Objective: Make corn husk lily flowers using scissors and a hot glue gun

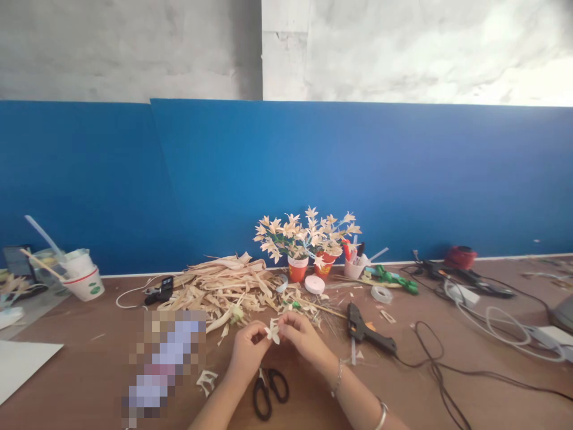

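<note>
Between my two hands is a small cream flower (273,332) that looks made of dried husk. My left hand (251,346) pinches it from the left side. My right hand (301,335) has thumb and fingers closed at its right edge. Just below my hands lie scissors (270,391) with black handles, their blades partly hidden by my left hand. A white cut-out scrap (207,382) rests left of my left wrist. Behind my hands spreads a heap of dried husk strips (224,280).
Finished husk flowers (308,233) stand in red cups (297,270) at the blue partition. A black glue gun (369,334) lies to the right, with cables (441,370) running across the table. Tape rolls (382,294) sit behind it. A white cup (86,283) stands far left.
</note>
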Demonstrator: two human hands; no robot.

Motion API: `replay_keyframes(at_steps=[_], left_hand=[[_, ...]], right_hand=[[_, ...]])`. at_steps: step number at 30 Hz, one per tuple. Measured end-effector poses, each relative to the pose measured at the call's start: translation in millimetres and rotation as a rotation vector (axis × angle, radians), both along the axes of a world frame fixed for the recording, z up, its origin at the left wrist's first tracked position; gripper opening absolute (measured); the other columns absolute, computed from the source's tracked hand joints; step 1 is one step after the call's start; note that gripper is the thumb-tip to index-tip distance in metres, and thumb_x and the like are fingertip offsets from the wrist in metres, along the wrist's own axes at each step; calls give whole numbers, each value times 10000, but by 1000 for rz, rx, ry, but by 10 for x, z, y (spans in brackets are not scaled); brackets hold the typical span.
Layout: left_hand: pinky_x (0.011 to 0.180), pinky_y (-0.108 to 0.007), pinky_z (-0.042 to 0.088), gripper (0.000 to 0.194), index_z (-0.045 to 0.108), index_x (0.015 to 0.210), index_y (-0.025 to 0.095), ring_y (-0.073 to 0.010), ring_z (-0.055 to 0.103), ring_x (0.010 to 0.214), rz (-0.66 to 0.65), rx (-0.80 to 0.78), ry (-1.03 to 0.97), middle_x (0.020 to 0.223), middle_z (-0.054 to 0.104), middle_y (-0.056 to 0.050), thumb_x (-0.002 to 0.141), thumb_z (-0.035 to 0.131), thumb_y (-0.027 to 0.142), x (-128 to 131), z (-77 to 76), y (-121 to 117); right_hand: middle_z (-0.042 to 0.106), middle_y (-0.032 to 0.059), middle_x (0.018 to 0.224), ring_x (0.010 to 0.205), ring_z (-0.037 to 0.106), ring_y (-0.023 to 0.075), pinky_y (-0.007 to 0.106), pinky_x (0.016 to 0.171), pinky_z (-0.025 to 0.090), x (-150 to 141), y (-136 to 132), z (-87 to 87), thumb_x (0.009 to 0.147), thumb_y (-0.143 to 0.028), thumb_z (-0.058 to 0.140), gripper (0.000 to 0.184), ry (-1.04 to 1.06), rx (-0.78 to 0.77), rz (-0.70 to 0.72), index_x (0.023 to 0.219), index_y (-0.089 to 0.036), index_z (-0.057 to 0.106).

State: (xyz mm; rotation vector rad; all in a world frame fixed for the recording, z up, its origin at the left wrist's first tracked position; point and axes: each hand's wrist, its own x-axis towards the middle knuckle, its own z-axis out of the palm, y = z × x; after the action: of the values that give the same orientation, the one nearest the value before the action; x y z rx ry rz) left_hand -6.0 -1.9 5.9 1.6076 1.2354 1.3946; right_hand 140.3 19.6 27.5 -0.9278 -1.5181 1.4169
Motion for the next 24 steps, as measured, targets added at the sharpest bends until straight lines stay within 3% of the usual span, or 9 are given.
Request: replay_keyframes(at_steps=[5, 9, 13, 19, 24], left_hand=[[612, -243, 411, 40, 647, 637, 161, -161, 540, 633, -57, -85, 8, 647, 626, -19, 653, 621, 187, 2, -13, 1], [657, -275, 444, 161, 693, 776, 158, -190, 583, 689, -45, -168, 20, 747, 685, -52, 633, 646, 213, 7, -34, -10], [705, -308, 468, 224, 692, 840, 155, -212, 620, 738, 5, -171, -44, 763, 704, -66, 718, 575, 302, -18, -86, 25], [673, -311, 472, 264, 672, 792, 163, -212, 611, 693, 225, -81, -49, 705, 682, -46, 756, 539, 388, -88, -85, 38], [631, -278, 442, 105, 629, 670, 197, -188, 563, 655, 238, 94, 71, 678, 614, -24, 720, 608, 287, -16, 13, -52]], right_hand=[[492, -46, 512, 513, 426, 90, 211, 517, 317, 1, 23, -21, 620, -252, 560, 113, 37, -65, -69, 573, -174, 493], [457, -54, 454, 441, 386, 74, 198, 449, 255, 45, 62, -13, 614, -260, 515, 119, 130, -226, -166, 547, -176, 466], [456, -51, 494, 459, 426, 78, 195, 443, 275, 90, 86, 2, 606, -272, 509, 115, 252, -340, -185, 568, -176, 459], [460, -51, 477, 446, 425, 72, 190, 429, 249, 86, 110, -53, 587, -248, 502, 105, 218, -329, -203, 533, -169, 462], [483, -40, 455, 435, 422, 72, 197, 423, 235, 64, 92, -60, 605, -242, 517, 126, 159, -289, -206, 515, -156, 495]])
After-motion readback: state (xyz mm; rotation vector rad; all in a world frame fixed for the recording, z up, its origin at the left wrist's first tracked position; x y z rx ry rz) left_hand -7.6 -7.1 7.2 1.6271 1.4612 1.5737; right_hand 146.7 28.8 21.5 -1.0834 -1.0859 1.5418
